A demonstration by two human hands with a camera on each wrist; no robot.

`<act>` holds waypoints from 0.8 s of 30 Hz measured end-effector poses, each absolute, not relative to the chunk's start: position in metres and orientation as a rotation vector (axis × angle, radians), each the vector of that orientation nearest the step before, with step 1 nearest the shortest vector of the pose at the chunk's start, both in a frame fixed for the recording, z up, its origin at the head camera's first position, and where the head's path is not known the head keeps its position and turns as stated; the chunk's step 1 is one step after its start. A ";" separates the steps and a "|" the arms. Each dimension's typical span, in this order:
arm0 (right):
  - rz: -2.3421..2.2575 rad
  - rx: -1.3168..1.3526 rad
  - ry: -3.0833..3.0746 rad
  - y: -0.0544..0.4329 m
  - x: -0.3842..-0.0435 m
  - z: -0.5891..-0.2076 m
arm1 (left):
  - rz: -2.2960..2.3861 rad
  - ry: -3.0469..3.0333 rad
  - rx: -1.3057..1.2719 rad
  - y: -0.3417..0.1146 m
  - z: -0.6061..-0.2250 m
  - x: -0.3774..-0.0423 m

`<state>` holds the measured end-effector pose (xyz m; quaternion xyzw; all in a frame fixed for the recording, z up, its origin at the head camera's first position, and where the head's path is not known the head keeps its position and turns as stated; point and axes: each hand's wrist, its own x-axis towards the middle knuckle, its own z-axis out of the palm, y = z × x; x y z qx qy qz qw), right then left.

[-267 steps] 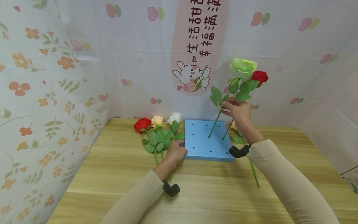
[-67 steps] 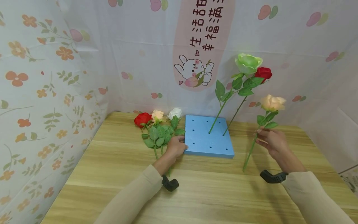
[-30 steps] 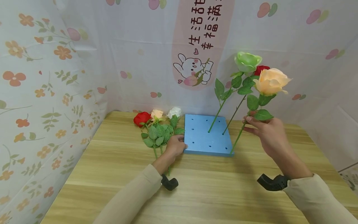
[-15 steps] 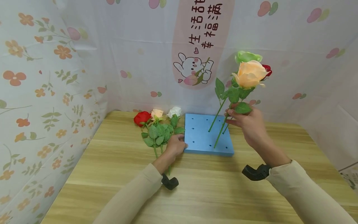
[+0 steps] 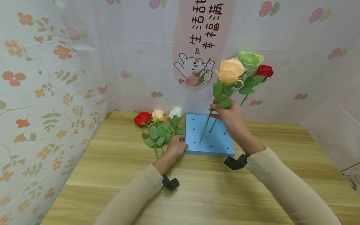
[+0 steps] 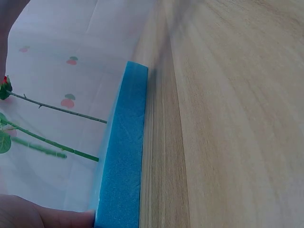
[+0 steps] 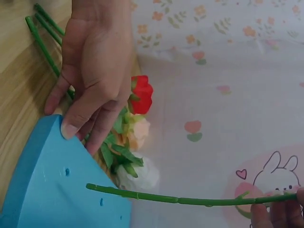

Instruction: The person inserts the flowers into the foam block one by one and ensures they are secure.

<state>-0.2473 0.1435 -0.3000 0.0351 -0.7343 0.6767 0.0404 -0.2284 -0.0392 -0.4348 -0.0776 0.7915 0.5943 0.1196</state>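
My right hand [image 5: 229, 117] pinches the green stem of a peach rose [image 5: 231, 71] just under its leaves. The stem's lower tip [image 7: 90, 186] hangs close over the left part of a blue foam board [image 5: 201, 148] with small holes. My left hand [image 5: 176, 147] grips the board's left edge, thumb [image 7: 70, 129] on top and fingers at the side. A light-green rose [image 5: 251, 59] and a red rose [image 5: 265, 72] stand tilted in the board's holes, partly hidden behind the peach rose and my right hand.
Left of the board lie a red rose [image 5: 142, 119], a peach rose [image 5: 157, 114] and a white rose [image 5: 175, 112], leaves bunched beside my left hand. The wooden table [image 5: 118, 175] ends at a patterned cloth backdrop [image 5: 140, 68].
The green rose was let go, standing in the board. My right hand picked up the peach rose from the table's right side and carried it left over the board. My left hand stayed.
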 end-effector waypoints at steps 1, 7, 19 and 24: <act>2.071 0.103 -2.250 0.142 -0.250 -0.301 | 1.735 2.315 -0.227 -0.039 -0.435 -0.229; 2.087 0.072 -2.198 0.135 -0.263 -0.305 | 1.730 2.317 -0.234 -0.038 -0.435 -0.229; 2.009 0.047 -2.115 0.127 -0.285 -0.324 | 1.731 2.321 -0.237 -0.038 -0.434 -0.229; 1.996 0.010 -2.117 0.124 -0.292 -0.331 | 1.733 2.310 -0.235 -0.038 -0.434 -0.229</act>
